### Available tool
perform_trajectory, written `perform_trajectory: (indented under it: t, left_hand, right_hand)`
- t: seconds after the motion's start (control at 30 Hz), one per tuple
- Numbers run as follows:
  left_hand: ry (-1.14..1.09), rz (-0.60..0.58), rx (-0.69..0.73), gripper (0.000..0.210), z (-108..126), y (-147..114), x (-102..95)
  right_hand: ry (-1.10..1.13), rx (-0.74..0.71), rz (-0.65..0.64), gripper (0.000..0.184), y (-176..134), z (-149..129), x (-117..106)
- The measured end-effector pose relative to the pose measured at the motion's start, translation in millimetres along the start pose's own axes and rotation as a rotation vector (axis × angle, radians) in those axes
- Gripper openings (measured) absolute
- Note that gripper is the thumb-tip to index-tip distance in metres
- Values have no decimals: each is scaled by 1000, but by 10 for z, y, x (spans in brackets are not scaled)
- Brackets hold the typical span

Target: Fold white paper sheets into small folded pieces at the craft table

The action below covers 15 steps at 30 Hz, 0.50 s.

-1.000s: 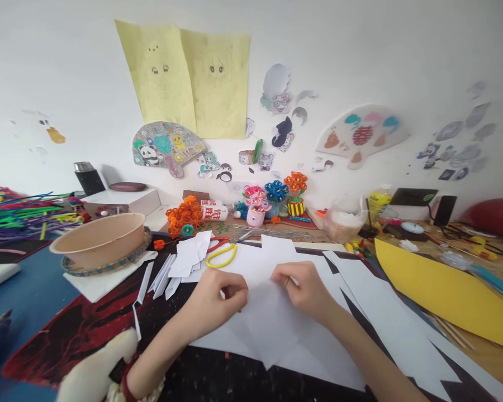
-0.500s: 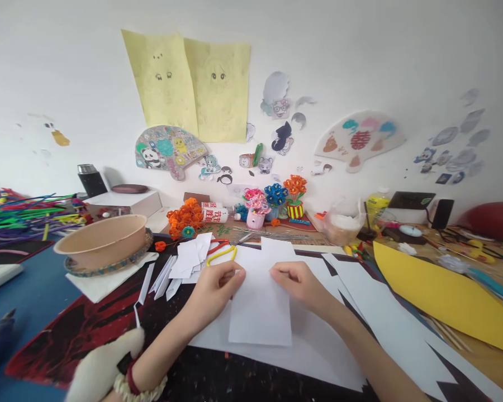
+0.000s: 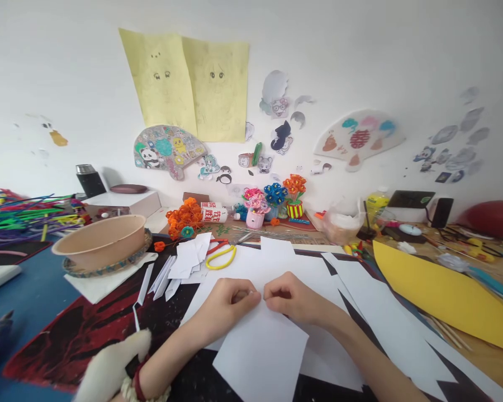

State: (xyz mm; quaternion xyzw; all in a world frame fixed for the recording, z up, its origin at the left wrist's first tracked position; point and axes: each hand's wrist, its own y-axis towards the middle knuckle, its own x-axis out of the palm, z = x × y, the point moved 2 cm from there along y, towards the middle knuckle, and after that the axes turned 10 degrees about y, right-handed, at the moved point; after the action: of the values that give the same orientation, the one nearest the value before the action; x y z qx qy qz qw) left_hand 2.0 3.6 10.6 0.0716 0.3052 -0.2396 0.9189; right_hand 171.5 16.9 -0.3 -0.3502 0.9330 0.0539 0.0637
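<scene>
Between both hands is a small white sheet of paper (image 3: 263,357), tilted, its lower part hanging toward me. My left hand (image 3: 231,304) pinches the top edge near its middle. Close beside it, my right hand (image 3: 291,298) pinches the same edge, thumb against fingers. The fingertips of the two hands nearly meet. Underneath lie larger white sheets (image 3: 331,346) spread on the dark mat. Beyond the hands, scissors with a yellow and a red handle (image 3: 221,258) lie by a pile of cut white paper pieces (image 3: 189,258).
At left stand a beige bowl (image 3: 100,245) and a white glue gun (image 3: 109,363). Bundles of coloured pipe cleaners (image 3: 20,223) lie farther left. Pipe-cleaner flowers in pots (image 3: 255,209) line the back. A yellow sheet (image 3: 444,296) curves along the right.
Both hands have come closer together and nearer to me. The small sheet has moved with them, turned, and now tilts with its lower corners toward me.
</scene>
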Motion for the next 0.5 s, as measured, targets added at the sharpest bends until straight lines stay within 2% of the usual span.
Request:
perform_trajectory:
  t: [0.13,0.3,0.5]
  left_hand:
    - [-10,29,-4,37,24,-12,-15]
    - [-66,158,-16,38,29,-13,-112]
    - [-121,272,-60,43,-111,26,-281]
  right_hand:
    - [28,10,10,15,9,18,-6]
    - [-7,-57,63,16,25,15,-48]
    - [33,30,143,16,21,44,-105]
